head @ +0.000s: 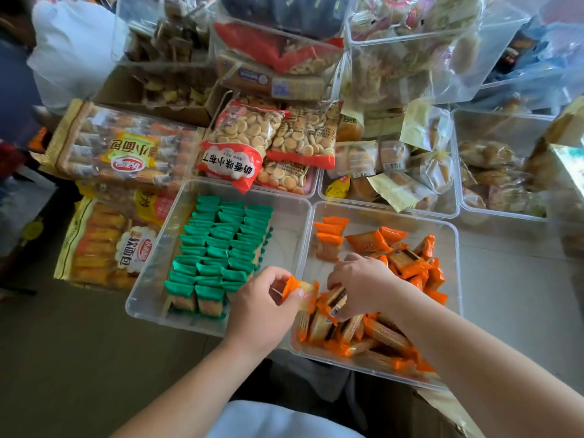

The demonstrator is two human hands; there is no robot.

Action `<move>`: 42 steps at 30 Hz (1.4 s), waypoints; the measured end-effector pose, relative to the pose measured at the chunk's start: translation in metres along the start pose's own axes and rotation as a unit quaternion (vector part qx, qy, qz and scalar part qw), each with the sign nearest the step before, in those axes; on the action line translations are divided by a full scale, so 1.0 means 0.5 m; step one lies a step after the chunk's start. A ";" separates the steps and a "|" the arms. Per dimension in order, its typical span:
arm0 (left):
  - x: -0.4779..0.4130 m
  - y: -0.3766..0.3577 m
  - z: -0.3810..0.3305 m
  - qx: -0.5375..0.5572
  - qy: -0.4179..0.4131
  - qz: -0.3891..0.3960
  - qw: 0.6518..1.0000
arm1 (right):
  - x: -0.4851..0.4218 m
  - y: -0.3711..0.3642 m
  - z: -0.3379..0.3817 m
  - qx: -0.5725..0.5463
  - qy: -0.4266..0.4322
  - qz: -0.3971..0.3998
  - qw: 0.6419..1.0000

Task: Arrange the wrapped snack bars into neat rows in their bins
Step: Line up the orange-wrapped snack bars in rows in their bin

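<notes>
**Two clear bins: green rows neat, orange pile loose**

I see the left hand (pixel 262 306) pinching one orange bar (pixel 300 290) between thumb and fingers, just above the edge where the left bin (pixel 287 229) meets the right bin (pixel 363 221). The right hand (pixel 363 286) is down inside the right bin, its fingers curled round a second bar (pixel 336 301) at the left edge of the orange pile (pixel 379 338), which lies jumbled along the bin's near and right sides. In the left bin the green bars (pixel 221 248) stand in three neat rows filling its left half. A short line of orange bars (pixel 328 240) stands at the right bin's far-left corner. Biscuit bags (pixel 243 143) lie behind both bins.
</notes>
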State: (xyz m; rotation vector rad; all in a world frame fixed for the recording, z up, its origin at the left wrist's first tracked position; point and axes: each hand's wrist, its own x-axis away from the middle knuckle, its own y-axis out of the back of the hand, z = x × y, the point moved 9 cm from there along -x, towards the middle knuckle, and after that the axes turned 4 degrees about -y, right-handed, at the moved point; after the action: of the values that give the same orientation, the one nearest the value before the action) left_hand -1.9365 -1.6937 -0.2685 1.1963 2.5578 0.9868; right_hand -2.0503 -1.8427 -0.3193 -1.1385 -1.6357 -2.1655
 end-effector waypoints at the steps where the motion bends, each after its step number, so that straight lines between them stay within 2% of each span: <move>1: 0.002 -0.007 0.002 -0.012 0.004 0.015 1.000 | 0.007 0.000 -0.007 -0.018 -0.013 -0.002 1.000; 4: 0.008 -0.016 -0.002 -0.027 0.000 0.025 0.999 | 0.034 0.004 -0.012 -0.047 -0.027 0.003 0.999; 7: 0.004 -0.015 -0.010 -0.016 -0.009 0.007 1.000 | 0.069 0.004 0.011 -0.021 -0.012 0.026 0.999; 9: 0.000 -0.024 -0.011 -0.008 -0.007 0.022 1.000 | 0.094 -0.010 0.017 0.003 -0.016 0.039 0.999; 14: 0.001 -0.048 -0.006 0.012 0.013 0.056 0.998 | 0.154 -0.040 -0.018 0.029 -0.045 -0.014 0.998; 17: -0.001 -0.061 -0.005 0.008 0.012 0.078 0.997 | 0.178 -0.078 -0.037 0.036 -0.038 0.022 0.998; 20: -0.002 -0.074 -0.013 -0.006 0.006 0.117 0.993 | 0.193 -0.079 -0.042 -0.017 -0.039 0.035 0.998; 23: -0.012 -0.057 -0.031 -0.011 -0.024 0.091 0.995 | 0.190 -0.020 -0.045 -0.135 -0.054 -0.053 0.988; 25: -0.018 -0.033 -0.047 0.011 -0.039 0.056 0.998 | 0.181 0.017 -0.050 -0.253 -0.073 -0.120 0.957; 28: -0.021 -0.011 -0.071 0.086 -0.037 0.043 0.995 | 0.167 0.033 -0.046 -0.427 -0.076 -0.154 0.888; 31: -0.023 -0.014 -0.072 0.155 -0.007 0.062 0.986 | 0.164 0.026 -0.043 -0.541 -0.075 -0.155 0.823; 33: -0.023 -0.031 -0.057 0.180 0.021 0.091 0.979 | 0.165 0.015 -0.051 -0.625 -0.074 -0.163 0.760; 36: -0.019 -0.058 -0.044 0.167 0.038 0.135 0.976 | 0.176 0.007 -0.072 -0.695 -0.084 -0.192 0.688; 40: -0.006 -0.098 -0.042 0.135 0.036 0.193 0.971 | 0.199 0.011 -0.097 -0.719 -0.110 -0.235 0.644; 42: -0.001 -0.114 -0.040 0.148 0.046 0.202 0.967 | 0.204 0.011 -0.103 -0.710 -0.109 -0.237 0.655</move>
State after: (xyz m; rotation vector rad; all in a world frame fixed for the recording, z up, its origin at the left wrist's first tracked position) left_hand -1.9797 -1.7307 -0.2886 1.8492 2.6584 0.7532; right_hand -2.1403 -1.8618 -0.2511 -1.2281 0.2518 -3.8588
